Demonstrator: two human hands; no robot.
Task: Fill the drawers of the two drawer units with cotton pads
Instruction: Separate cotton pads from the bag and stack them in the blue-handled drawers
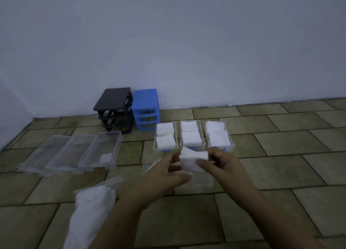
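Left hand [164, 171]: raised over the tiled floor [280, 166], thumb and fingers curled round the left side of a stack of cotton pads [192, 159]; a clear plastic wrapper [198, 181] hangs below it.
Right hand [222, 161]: fingers and thumb pinch the right side of the same stack.
Stack of cotton pads: white, square, held between both hands above the floor, just in front of the filled drawers.
Black drawer unit [114, 111]: stands at the far edge of the floor against the wall [168, 42]; its slots are open, no drawers in them.
Blue drawer unit [146, 110]: touching or just beside the black unit on its right, also against the wall; its slots are open.
Filled drawers: three clear drawers in a row in front of the blue unit, left [165, 139], middle [192, 136], right [218, 135]; each holds two white piles of pads, one behind the other; blue handles show at their near ends.
Unfilled drawers: three clear drawers side by side in front of the black unit, towards the left edge of the floor, left [40, 154], middle [70, 154], right [102, 149]; the right one holds a single pad [105, 158] near its front end.
Bag of pads [89, 213]: clear bag with white contents, lying on the floor near the bottom edge, left of the left forearm.
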